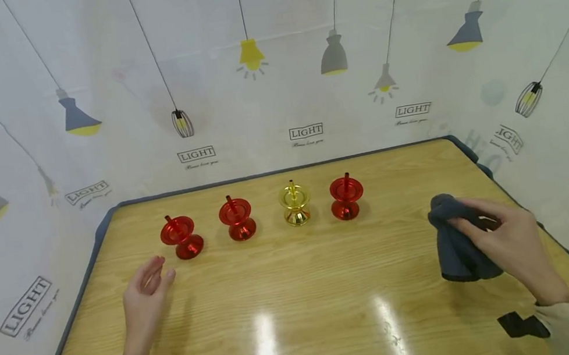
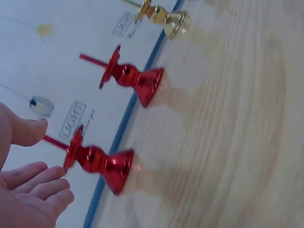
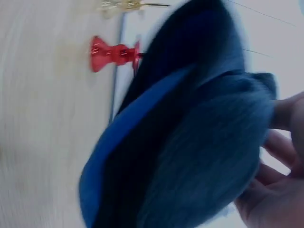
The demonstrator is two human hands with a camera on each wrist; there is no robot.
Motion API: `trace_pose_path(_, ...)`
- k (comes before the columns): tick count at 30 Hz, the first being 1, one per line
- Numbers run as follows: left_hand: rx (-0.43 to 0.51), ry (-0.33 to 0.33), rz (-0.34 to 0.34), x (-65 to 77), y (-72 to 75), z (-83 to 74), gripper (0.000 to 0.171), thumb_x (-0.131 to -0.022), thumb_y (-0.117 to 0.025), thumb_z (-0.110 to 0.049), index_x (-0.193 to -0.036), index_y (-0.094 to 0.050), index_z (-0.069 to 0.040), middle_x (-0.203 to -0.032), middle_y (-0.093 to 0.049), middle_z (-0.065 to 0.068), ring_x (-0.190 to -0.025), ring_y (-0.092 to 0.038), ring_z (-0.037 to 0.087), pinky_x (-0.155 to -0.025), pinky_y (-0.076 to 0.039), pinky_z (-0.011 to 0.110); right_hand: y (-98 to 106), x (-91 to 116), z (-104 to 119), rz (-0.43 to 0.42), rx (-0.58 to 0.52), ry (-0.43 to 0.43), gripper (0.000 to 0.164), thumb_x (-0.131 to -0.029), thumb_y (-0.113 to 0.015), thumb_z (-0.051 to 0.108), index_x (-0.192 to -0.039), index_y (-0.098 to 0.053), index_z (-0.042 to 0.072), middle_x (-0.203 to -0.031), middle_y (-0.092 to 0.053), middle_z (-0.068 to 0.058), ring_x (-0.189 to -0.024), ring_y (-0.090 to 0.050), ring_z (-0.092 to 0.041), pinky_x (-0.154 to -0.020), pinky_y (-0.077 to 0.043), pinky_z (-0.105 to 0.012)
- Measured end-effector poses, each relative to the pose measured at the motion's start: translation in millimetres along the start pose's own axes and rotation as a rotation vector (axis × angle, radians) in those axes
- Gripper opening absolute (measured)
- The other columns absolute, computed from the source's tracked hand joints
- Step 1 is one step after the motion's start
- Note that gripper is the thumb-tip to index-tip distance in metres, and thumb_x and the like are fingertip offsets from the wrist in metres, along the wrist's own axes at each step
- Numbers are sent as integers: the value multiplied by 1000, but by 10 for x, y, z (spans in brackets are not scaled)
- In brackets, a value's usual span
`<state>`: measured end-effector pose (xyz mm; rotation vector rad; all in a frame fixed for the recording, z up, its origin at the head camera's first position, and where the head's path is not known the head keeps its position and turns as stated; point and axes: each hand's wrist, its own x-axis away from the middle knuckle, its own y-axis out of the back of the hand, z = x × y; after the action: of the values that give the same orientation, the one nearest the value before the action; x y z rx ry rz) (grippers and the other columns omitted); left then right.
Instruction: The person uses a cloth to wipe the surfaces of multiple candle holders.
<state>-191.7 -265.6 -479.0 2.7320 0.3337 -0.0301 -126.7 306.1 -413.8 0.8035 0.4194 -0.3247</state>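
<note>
A dark blue-grey cloth [image 1: 458, 248] hangs in folds from my right hand [image 1: 513, 239], pinched between thumb and fingers above the right side of the table. In the right wrist view the cloth [image 3: 204, 142] is blurred and covers much of the scene. My left hand [image 1: 146, 301], fingers loosely bent and holding nothing, hovers just in front of the leftmost red candle holder [image 1: 189, 246]. To its right stand a second red candle holder [image 1: 241, 228], a gold candle holder [image 1: 297, 216] and another red candle holder [image 1: 346, 208]. Each has a dish and a thin upright stem.
The wooden table [image 1: 286, 283] has a blue edging along its back and sides. White sheeting [image 1: 232, 89] printed with lamps rises behind and beside it. Two bright light reflections lie on the front of the tabletop.
</note>
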Motion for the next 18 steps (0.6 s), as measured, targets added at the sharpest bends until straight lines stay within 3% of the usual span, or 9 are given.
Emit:
trace_pose_path(3, -29, -70, 39, 124, -83, -95, 48, -101, -65, -21, -143, -53, -2, -145, -57, 14, -134, -53, 11, -101, -40, 7, -192, -89, -84, 99, 146, 104, 35, -82, -83, 4, -116, -75, 2, -106, -75, -22, -76, -70, -11, -61, -50, -14)
trace_pose_path(5, -51, -129, 90, 201, -176, -153, 45, -101, -65, -21, -141, -54, -1, -143, -59, 15, -132, -55, 13, -102, -41, 8, -375, -117, -123, 159, 193, 139, 33, -82, -82, 3, -114, -75, 0, -101, -75, -23, -62, -66, -25, -53, -47, -21)
trace_pose_path(7, -62, -190, 158, 271, -279, -201, 42, -101, -64, -20, -138, -57, -1, -139, -62, 16, -128, -59, 17, -102, -43, 10, -561, -121, -145, 226, 196, 123, 33, -84, -80, 3, -116, -74, -2, -99, -74, -24, -48, -54, -18, -46, -41, -24)
trace_pose_path(11, -40, -275, 275, 392, -506, -281, 34, -100, -65, -16, -131, -63, -1, -129, -69, 13, -120, -65, 28, -103, -51, 28, -901, -100, -138, 320, 182, 66, 33, -88, -77, 5, -120, -72, -3, -100, -74, -25, -41, -35, -8, -44, -30, -23)
trace_pose_path(13, -38, -288, 312, 437, -612, -296, 32, -99, -67, -15, -129, -65, -2, -126, -71, 11, -119, -66, 31, -104, -52, 38, -1035, -78, -122, 346, 185, 49, 34, -89, -76, 7, -121, -71, -5, -104, -73, -26, -43, -38, -8, -45, -32, -23)
trace_pose_path(15, -46, -296, 335, 471, -704, -302, 31, -99, -67, -16, -127, -66, -3, -125, -72, 10, -119, -67, 31, -104, -51, 44, -1134, -45, -106, 356, 191, 45, 36, -90, -75, 8, -123, -69, -7, -112, -71, -29, -54, -58, -18, -52, -48, -29)
trace_pose_path(17, -69, -302, 349, 497, -784, -302, 30, -98, -68, -17, -126, -67, -4, -125, -72, 9, -119, -67, 30, -104, -50, 46, -1196, 5, -94, 377, 202, 58, 42, -92, -73, 10, -127, -64, -10, -119, -68, -32, -77, -70, -34, -69, -59, -41)
trace_pose_path(18, -81, -304, 358, 508, -818, -300, 31, -98, -68, -17, -126, -67, -4, -125, -72, 9, -119, -67, 31, -105, -50, 47, -1215, 34, -93, 390, 217, 79, 45, -93, -73, 12, -130, -62, -11, -125, -65, -34, -93, -70, -41, -81, -59, -49)
